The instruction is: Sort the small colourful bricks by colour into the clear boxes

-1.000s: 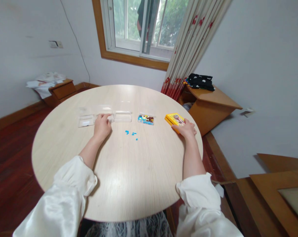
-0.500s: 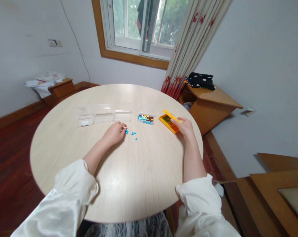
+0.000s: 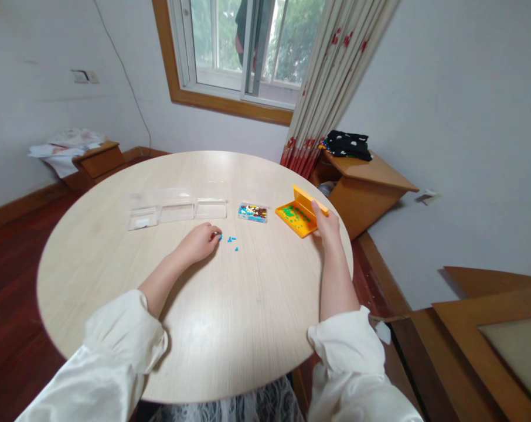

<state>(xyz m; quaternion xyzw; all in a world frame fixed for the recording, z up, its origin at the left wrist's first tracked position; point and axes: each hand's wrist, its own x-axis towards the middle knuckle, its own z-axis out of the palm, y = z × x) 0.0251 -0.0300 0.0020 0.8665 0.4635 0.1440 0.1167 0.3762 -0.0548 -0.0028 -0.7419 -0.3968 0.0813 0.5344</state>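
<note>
My left hand point(image 3: 200, 241) rests on the round table point(image 3: 116, 269) with its fingers curled, the fingertips pinched on a small blue piece beside several loose blue pieces point(image 3: 231, 241). Further right, my right hand point(image 3: 325, 221) grips the raised lid of a yellow box point(image 3: 299, 217), which stands open and shows green pieces inside. Between the two hands sits a small clear tray of mixed coloured pieces point(image 3: 252, 212). A row of clear plastic boxes point(image 3: 176, 210) lies behind my left hand.
A wooden side cabinet point(image 3: 366, 181) with a black spotted cloth point(image 3: 347, 145) stands right of the table, by a curtain point(image 3: 322, 88). A low wooden stand with papers point(image 3: 74, 155) is at the left wall. More wooden furniture point(image 3: 489, 328) fills the lower right.
My left hand left the clear boxes and came right to the blue pieces. My right hand swung the yellow box's lid up from shut to wide open.
</note>
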